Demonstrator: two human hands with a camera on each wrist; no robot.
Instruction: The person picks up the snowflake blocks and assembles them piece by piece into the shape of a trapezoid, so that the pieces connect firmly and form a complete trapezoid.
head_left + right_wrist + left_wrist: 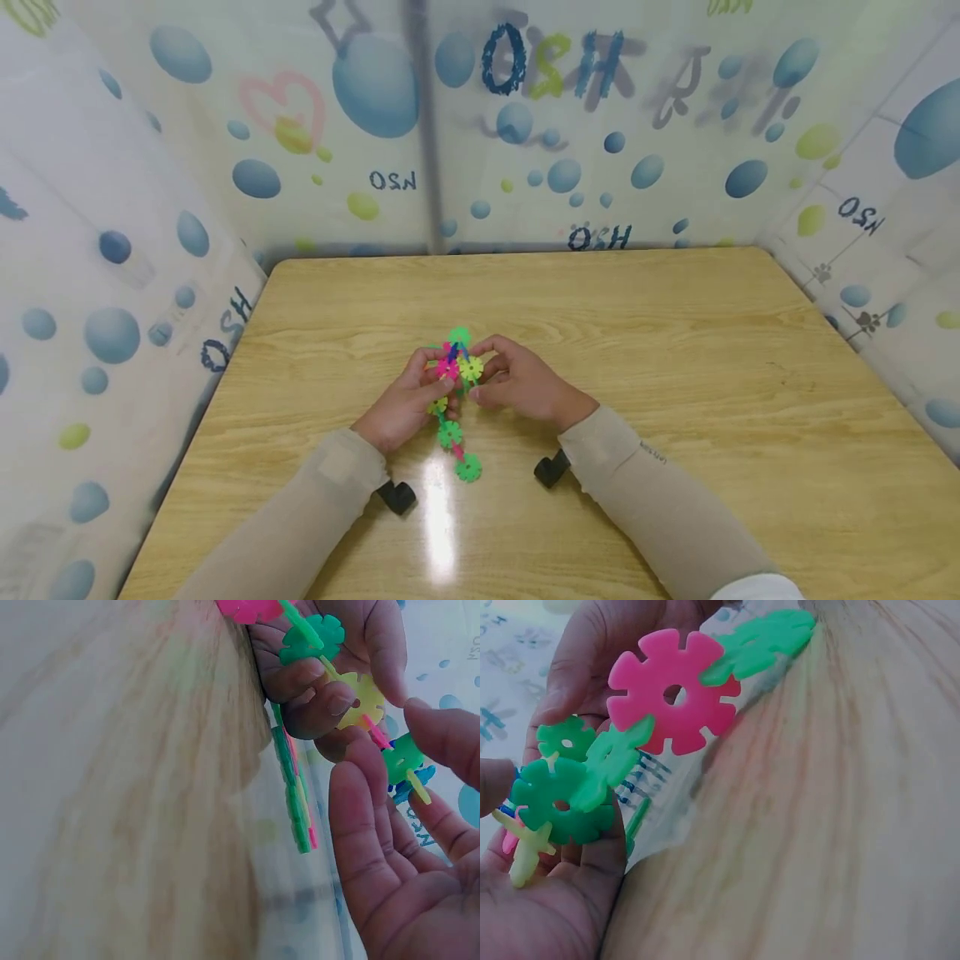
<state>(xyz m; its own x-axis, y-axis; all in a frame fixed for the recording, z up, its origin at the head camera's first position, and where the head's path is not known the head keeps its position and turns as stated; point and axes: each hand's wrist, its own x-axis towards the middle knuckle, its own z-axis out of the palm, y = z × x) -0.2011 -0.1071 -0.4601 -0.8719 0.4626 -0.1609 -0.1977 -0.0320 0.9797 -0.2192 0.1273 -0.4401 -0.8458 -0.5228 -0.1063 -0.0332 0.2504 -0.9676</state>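
Observation:
Both hands hold an assembly of notched plastic flower discs in front of the chest. The left hand (405,407) grips it around a pink disc (447,368). Below that hand hangs a chain, ending in a green disc (468,468). My right hand (528,383) pinches at the right side, next to a yellow disc (472,368). In the left wrist view a large pink disc (645,690) joins green discs, with a dark green disc (544,791) over the left palm. The right wrist view shows a small green disc (405,756) between the right hand's thumb and fingers.
A wood-grain table (675,333) lies under the hands. Walls draped in printed sheeting (480,150) with blue and green dots stand behind and at both sides. Each wrist carries a small black camera mount (551,469).

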